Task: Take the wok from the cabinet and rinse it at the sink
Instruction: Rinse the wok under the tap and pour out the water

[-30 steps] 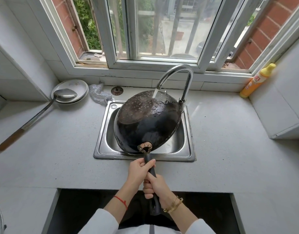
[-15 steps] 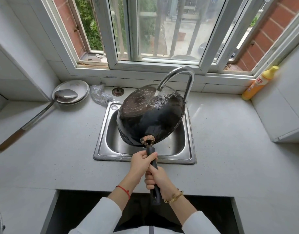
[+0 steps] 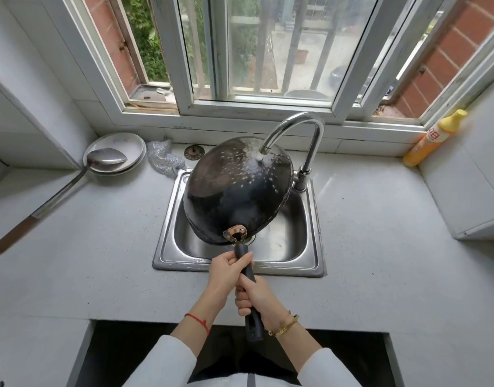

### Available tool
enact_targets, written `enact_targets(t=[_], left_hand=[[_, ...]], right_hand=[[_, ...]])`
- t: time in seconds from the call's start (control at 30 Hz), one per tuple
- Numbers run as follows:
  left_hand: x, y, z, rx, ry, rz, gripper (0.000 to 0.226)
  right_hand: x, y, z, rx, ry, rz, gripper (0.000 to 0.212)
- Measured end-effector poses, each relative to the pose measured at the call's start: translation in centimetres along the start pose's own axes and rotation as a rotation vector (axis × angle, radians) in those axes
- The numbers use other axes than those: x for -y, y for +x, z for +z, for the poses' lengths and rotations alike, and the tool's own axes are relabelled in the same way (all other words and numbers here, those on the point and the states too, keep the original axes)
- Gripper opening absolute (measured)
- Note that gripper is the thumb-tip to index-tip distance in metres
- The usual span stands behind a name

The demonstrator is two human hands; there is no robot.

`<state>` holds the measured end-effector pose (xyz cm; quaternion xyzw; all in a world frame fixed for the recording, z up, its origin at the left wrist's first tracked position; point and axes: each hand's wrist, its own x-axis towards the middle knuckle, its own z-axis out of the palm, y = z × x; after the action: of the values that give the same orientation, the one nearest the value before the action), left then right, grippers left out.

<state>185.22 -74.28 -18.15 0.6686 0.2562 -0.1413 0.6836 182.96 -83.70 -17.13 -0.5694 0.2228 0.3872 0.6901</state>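
Observation:
The black wok [image 3: 234, 196] is turned bottom-up and tilted over the steel sink [image 3: 167, 219]. Water from the curved tap [image 3: 293, 129] splashes on its far right side and beads across the metal. Its long black handle [image 3: 250, 277] points toward me. My left hand [image 3: 226, 272] grips the handle close to the wok. My right hand [image 3: 254, 297] grips it lower down, just behind the left. The wok's inside is hidden.
A long metal ladle [image 3: 72, 185] lies across stacked plates [image 3: 122, 143] at the back left. A steel scourer [image 3: 163, 160] and a drain plug [image 3: 193, 152] sit behind the sink. An orange detergent bottle [image 3: 433, 138] leans at the back right. A dark opening [image 3: 145, 347] lies below the counter edge.
The wok has lifted and shifted back toward the tap, so the water now strikes nearer its far right rim. Both hands have stayed on the handle.

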Motion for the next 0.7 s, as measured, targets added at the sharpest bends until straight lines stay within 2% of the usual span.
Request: enact_targets(t=[0.43, 0.7], left_hand=[[1.1, -1.7, 1.4, 0.036, -0.038, -0.017, 0.014], [-0.1, -1.0, 1.6, 0.05, -0.022, 0.009, 0.02]], right_hand=[[-1.2, -1.8, -1.5, -0.022, 0.011, 0.03, 0.036], [0.1, -1.5, -1.4, -0.036, 0.0, 0.003, 0.038]])
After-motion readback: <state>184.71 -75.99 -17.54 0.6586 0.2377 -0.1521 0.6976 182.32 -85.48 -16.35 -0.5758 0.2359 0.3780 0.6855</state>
